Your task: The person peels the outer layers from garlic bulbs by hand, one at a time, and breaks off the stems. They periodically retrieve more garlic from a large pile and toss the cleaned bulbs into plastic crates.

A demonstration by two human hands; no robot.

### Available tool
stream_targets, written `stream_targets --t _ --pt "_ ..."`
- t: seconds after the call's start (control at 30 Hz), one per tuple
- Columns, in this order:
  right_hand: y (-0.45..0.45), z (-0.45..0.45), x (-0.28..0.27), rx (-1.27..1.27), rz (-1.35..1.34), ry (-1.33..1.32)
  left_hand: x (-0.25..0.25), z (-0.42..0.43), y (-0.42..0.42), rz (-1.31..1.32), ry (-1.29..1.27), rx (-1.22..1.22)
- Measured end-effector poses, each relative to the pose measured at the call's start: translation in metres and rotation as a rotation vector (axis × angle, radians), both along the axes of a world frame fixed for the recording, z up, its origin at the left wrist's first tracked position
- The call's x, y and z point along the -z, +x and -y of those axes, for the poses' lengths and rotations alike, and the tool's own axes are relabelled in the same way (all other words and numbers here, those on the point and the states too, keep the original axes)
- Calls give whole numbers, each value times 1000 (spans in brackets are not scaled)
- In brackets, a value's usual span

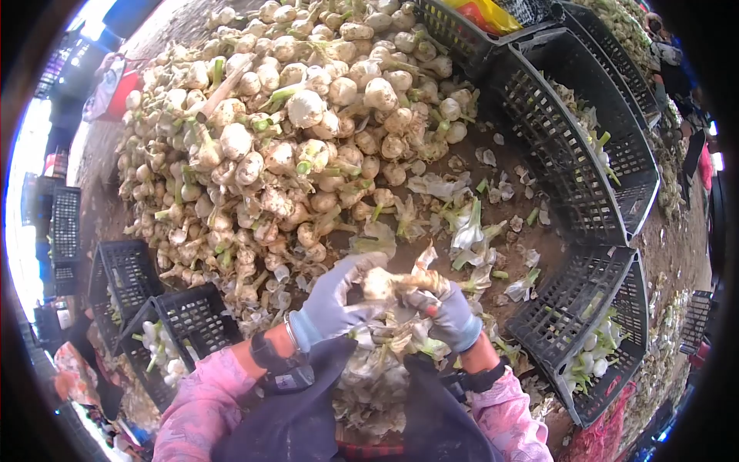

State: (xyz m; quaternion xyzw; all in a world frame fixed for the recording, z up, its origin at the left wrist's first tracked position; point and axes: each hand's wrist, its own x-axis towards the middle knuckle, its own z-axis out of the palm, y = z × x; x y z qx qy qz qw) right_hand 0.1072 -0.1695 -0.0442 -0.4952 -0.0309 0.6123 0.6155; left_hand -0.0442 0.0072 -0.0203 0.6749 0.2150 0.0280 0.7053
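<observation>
Between my gloved hands is a garlic bulb (377,285) with its thick stem pointing right. My left hand (332,299) is closed round the bulb from the left, with the thumb beneath. My right hand (453,317) grips the stem end, fingers curled; whether a small tool is also in that hand I cannot make out. Below the hands, loose papery garlic skins (369,385) lie between my legs. Just beyond rises a large heap of untrimmed garlic (285,146), with stems and soil on many bulbs.
Black plastic crates (566,146) line the right side, and a tilted crate (573,323) nearer me holds trimmed garlic (596,354). More crates (196,319) stand at my left. Peeled skins and stem pieces (473,235) litter the ground. A red bucket (119,92) stands far left.
</observation>
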Motion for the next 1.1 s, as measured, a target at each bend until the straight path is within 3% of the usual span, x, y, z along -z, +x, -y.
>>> stream_targets --t 0.17,0.23,0.37,0.7,0.8,0.87,1.1 --pt "-7 -1 -6 78 137 86 -9 3 4 11 80 -123" --pt "-7 -8 -22 -80 339 53 -4 8 4 16 91 -138" --pt "-28 -30 -38 284 -51 118 -19 14 9 35 351 -121" --pt "-27 -26 -48 264 -61 147 -15 16 5 44 -200 -195" --pt "-23 -25 -48 211 19 126 -26 14 6 -19 -220 -197" --pt "-23 -26 -49 176 219 60 -26 15 5 -39 -342 -219" --pt "-18 -22 -43 102 789 27 -22 20 3 86 -271 -194"
